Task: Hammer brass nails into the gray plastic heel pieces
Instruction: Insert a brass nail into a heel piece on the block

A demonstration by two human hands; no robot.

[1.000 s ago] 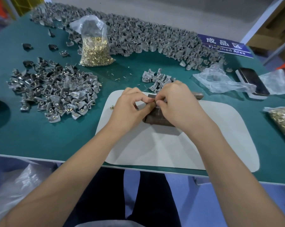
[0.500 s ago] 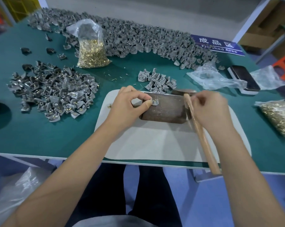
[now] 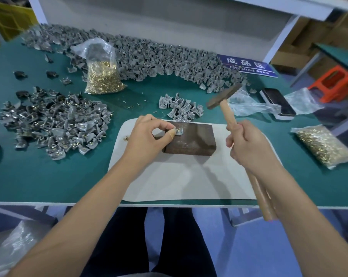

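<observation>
Gray heel piece (image 3: 178, 132) at left hand (image 3: 149, 134) fingertips

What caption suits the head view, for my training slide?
Left hand pinches a heel piece on the block; right hand raises hammer.

Two hands were in view, the left hand (image 3: 149, 134) and the right hand (image 3: 247, 144), and one hammer (image 3: 225, 96). One dark block (image 3: 191, 140) lay on one white mat (image 3: 189, 180), with one gray heel piece (image 3: 179, 132) on the block. The desk (image 3: 49, 176) carried two bags of brass nails: one bag at the back (image 3: 101, 74), one bag at the right (image 3: 322, 144). Heel pieces lay in three heaps too dense to count: a long back heap (image 3: 159, 58), a left heap (image 3: 55, 120) and a small middle heap (image 3: 181, 106). There was one phone (image 3: 279, 102), one blue sign (image 3: 247, 65) and one orange stool (image 3: 336, 82).
</observation>
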